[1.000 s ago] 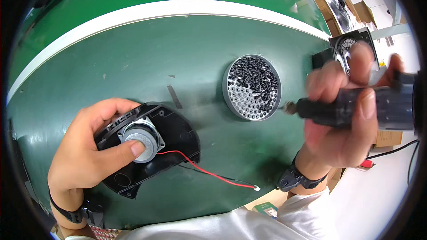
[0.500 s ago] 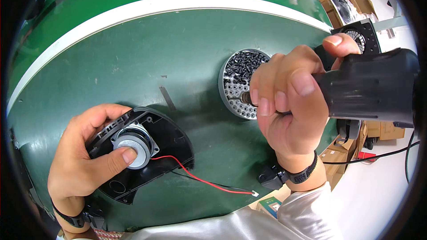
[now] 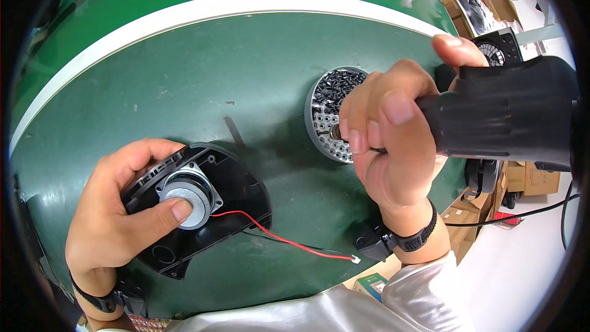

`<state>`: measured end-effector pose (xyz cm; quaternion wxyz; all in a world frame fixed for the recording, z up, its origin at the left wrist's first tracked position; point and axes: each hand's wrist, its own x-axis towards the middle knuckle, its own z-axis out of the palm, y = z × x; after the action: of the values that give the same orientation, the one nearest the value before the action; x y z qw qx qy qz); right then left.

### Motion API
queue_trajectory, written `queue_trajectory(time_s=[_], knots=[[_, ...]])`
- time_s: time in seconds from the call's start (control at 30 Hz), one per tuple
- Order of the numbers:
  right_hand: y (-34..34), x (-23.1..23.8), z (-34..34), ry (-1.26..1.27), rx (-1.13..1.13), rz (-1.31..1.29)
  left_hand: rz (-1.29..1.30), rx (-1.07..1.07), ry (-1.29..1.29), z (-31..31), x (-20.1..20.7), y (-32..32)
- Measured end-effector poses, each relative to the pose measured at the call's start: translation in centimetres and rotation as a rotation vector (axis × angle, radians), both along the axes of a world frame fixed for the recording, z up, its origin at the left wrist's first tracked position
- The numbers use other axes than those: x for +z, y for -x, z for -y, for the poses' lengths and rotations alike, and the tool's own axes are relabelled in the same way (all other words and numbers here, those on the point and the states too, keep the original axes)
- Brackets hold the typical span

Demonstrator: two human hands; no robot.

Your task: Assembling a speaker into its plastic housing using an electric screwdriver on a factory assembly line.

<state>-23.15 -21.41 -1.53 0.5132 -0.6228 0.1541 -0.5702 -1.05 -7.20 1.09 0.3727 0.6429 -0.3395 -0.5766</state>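
Note:
My left hand [image 3: 117,209] grips a black plastic housing [image 3: 246,200] at the lower left. Its thumb presses on the round grey back of a small speaker [image 3: 195,208] seated in that housing. From the speaker a red wire [image 3: 276,237] and a black wire run right, the red one ending in a white plug [image 3: 356,259]. At the right, my right hand [image 3: 399,129] is wrapped round the front of a black power screwdriver [image 3: 504,117], held level with its tip pointing left. The tip is over a round tray of black screws [image 3: 337,95]; part of the tray is behind my fingers.
A green table mat [image 3: 178,80] lies under everything, with a white strip [image 3: 258,1] along its far side. Black cables [image 3: 510,218] hang at the right, near cardboard boxes [image 3: 531,179]. A black fan unit [image 3: 495,49] stands at the far right.
My right hand and the screwdriver have shifted slightly left. The housing with the speaker has moved a little up and right in my left hand.

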Motion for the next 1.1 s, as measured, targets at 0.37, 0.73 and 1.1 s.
queue_trajectory(time_s=[0.37,0.73,1.1], knots=[[2.0,4.7,-1.7,-0.041,0.192,0.077,0.032,-0.104,0.060,-0.5,-0.6,-0.7],[-2.6,6.4,-5.6,-0.153,0.434,0.112,0.266,-0.247,0.112,0.1,-1.0,-1.4],[-4.7,4.2,-6.8,-0.134,0.438,0.012,0.253,-0.273,0.106,0.2,-1.3,-1.7]])
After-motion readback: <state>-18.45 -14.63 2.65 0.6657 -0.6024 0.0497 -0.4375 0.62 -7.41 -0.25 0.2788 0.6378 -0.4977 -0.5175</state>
